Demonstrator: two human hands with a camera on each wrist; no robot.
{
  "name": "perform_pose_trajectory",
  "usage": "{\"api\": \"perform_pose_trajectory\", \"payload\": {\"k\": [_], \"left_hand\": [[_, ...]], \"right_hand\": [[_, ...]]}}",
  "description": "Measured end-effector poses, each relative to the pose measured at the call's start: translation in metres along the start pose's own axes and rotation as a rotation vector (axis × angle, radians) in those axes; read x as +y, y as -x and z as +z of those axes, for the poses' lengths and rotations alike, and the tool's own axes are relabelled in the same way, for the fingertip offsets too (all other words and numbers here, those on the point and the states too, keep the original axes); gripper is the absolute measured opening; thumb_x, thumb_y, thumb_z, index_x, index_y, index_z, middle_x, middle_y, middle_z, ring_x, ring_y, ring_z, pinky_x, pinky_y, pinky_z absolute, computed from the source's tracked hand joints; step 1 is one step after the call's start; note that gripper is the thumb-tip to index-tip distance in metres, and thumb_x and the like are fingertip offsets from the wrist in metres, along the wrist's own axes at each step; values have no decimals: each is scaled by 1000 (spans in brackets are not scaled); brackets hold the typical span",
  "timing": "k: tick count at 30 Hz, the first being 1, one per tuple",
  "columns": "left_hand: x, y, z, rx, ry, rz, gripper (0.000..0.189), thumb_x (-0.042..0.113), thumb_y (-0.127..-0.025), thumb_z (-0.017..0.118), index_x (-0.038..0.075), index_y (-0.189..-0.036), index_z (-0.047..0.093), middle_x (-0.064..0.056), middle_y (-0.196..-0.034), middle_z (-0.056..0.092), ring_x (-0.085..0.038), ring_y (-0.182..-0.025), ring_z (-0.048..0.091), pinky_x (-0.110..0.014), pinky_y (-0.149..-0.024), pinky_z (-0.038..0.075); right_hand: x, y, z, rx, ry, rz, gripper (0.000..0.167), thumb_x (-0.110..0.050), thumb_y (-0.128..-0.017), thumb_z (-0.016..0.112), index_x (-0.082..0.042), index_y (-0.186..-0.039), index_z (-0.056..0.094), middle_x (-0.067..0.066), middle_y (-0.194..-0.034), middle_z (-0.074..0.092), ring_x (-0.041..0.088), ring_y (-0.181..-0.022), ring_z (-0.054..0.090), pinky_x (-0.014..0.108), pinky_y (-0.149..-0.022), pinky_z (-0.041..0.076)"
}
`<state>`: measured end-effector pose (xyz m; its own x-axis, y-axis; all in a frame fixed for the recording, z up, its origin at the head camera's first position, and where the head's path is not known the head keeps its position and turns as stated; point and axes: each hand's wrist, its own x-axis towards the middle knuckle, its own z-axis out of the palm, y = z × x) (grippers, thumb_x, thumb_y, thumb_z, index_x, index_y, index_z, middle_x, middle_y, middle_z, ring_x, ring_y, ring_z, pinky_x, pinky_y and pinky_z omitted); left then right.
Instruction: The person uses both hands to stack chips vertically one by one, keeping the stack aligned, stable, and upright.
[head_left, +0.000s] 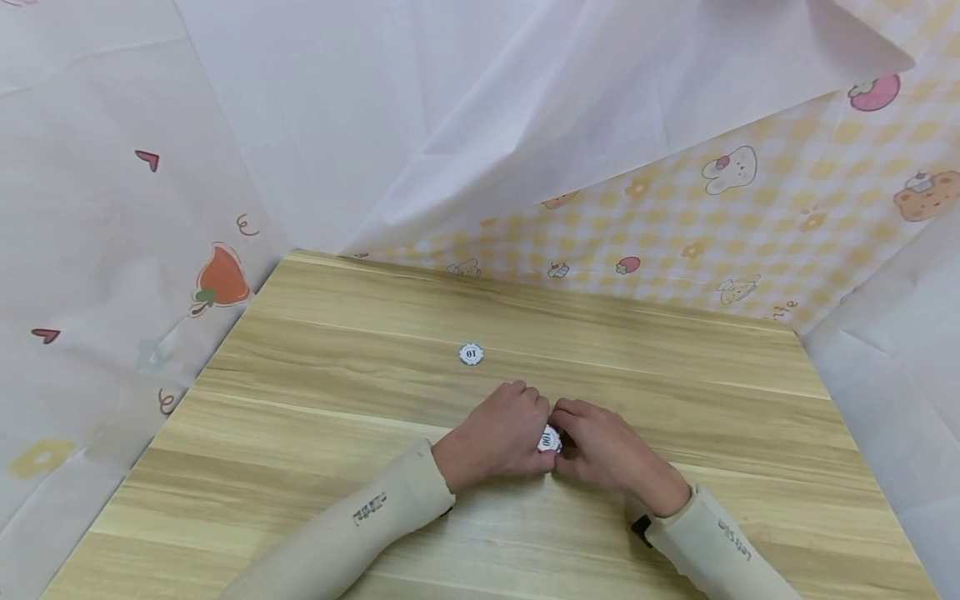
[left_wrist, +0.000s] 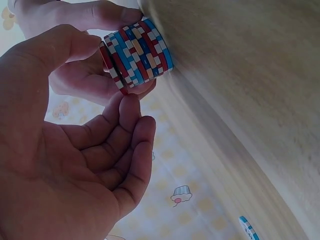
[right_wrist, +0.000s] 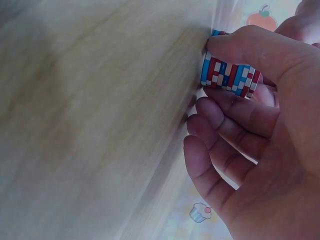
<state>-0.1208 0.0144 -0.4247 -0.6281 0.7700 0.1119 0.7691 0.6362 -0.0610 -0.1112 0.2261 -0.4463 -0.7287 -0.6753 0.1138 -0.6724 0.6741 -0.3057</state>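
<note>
A stack of poker chips (left_wrist: 142, 52), banded in blue, red, dark blue and white, stands on the wooden table. My right hand (head_left: 603, 446) grips the stack between thumb and fingers, as the right wrist view shows on the chips (right_wrist: 227, 75). With thumb and a fingertip, my left hand (head_left: 495, 433) pinches the red-and-white poker chip (left_wrist: 112, 67) at the top. That chip is tilted, with a thin gap between it and the rest. From above, a white face marked 100 (head_left: 550, 438) shows between the hands.
A single poker chip marked 10 (head_left: 471, 354) lies flat on the table (head_left: 315, 333), beyond the left hand. Printed wall sheets (head_left: 675, 217) stand along the table's back and sides, and a white sheet (head_left: 480, 108) hangs over the back.
</note>
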Motion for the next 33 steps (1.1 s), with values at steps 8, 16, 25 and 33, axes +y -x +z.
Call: {"api": "perform_pose_trajectory", "payload": {"k": [8,16,25,33], "left_hand": [[0,0,1,6,19,5,43,57,-95,72,15,-88,69,3,-82,66,-14,-79,60,-30,-76,48],[1,0,2,18,23,12,41,55,-96,71,14,-89,70,3,-82,67,-13,-78,60,-29,-76,47],[-2,1,2,4,49,3,45,57,-97,70,12,-95,72,2,-85,67,-15,-79,58,-30,-75,48],[-16,3,5,-22,116,-12,39,50,-100,68,13,-89,67,1,-83,64,-17,-82,61,-34,-83,51]], "right_hand": [[-1,1,-1,-2,-17,-7,24,-13,-86,87,-14,-105,72,-12,-94,55,5,-80,50,28,-70,50],[-3,1,-2,-16,-28,4,23,-12,-87,87,-15,-104,71,-11,-94,55,6,-80,50,29,-71,50],[-2,1,-2,-5,-28,11,27,-12,-84,85,-13,-109,75,-12,-98,58,5,-81,52,28,-71,51],[-2,0,-2,12,-33,1,25,-15,-85,87,-13,-107,76,-13,-97,59,4,-81,54,29,-71,53]]}}
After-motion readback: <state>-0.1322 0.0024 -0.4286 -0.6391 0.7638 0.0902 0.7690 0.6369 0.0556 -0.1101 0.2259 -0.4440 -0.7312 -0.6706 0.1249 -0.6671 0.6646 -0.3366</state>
